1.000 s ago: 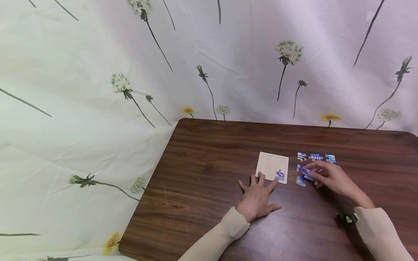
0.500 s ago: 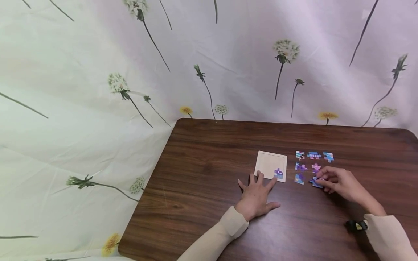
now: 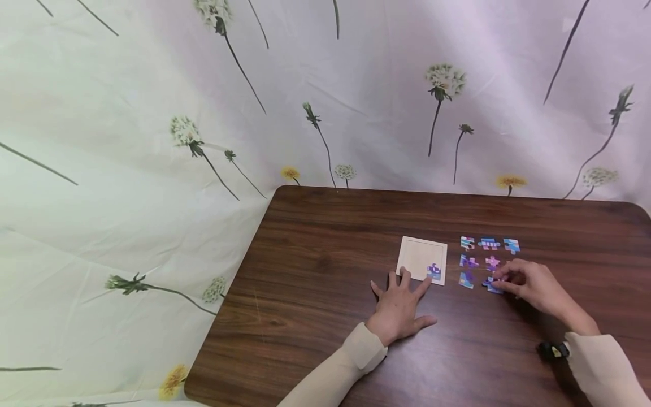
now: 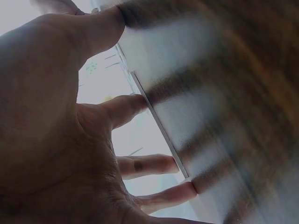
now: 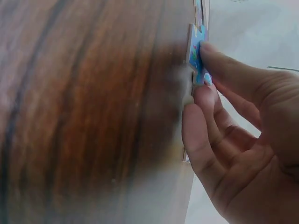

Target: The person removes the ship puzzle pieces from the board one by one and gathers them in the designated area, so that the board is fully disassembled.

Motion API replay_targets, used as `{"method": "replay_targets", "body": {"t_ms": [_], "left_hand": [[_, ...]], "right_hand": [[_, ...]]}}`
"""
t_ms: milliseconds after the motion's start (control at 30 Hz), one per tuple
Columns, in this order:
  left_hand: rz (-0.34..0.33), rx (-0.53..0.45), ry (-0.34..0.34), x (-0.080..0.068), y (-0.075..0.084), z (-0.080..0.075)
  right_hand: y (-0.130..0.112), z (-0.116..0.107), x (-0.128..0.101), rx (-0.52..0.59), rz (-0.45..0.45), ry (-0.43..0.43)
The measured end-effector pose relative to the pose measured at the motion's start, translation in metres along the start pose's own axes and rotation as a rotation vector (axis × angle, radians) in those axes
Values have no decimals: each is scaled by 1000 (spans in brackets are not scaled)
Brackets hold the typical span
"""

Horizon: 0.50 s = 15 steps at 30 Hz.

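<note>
1. Under the right hand (image 3: 529,285), fingertips pinch a puzzle piece (image 3: 492,285) lying on the table (image 3: 325,265).
2. Left of that grip, the left hand (image 3: 402,308) rests flat, fingers spread, touching the tray (image 3: 422,257).

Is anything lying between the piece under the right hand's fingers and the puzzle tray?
Yes. One loose blue piece lies on the table between the right hand with its piece and the tray.
</note>
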<state>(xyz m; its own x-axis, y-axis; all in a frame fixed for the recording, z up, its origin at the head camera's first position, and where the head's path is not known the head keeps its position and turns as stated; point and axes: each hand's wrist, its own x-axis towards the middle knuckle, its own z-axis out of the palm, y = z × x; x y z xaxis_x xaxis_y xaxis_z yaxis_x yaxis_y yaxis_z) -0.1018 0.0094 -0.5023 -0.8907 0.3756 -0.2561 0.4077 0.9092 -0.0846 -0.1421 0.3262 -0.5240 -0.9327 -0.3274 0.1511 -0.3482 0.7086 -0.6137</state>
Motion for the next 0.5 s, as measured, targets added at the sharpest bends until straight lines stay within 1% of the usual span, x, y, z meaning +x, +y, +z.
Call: {"method": "replay_targets", "body": {"t_ms": [67, 200, 333, 500], "left_hand": [[2, 0, -4, 0, 0, 0], [3, -3, -8, 0, 0, 0], [-3, -6, -5, 0, 0, 0], [-14, 0, -5, 0, 0, 0]], "right_hand": [[1, 1, 0, -1, -16, 17], [2, 1, 0, -9, -26, 22], [1, 2, 1, -12, -11, 25], [-4, 4, 2, 11, 23, 26]]}}
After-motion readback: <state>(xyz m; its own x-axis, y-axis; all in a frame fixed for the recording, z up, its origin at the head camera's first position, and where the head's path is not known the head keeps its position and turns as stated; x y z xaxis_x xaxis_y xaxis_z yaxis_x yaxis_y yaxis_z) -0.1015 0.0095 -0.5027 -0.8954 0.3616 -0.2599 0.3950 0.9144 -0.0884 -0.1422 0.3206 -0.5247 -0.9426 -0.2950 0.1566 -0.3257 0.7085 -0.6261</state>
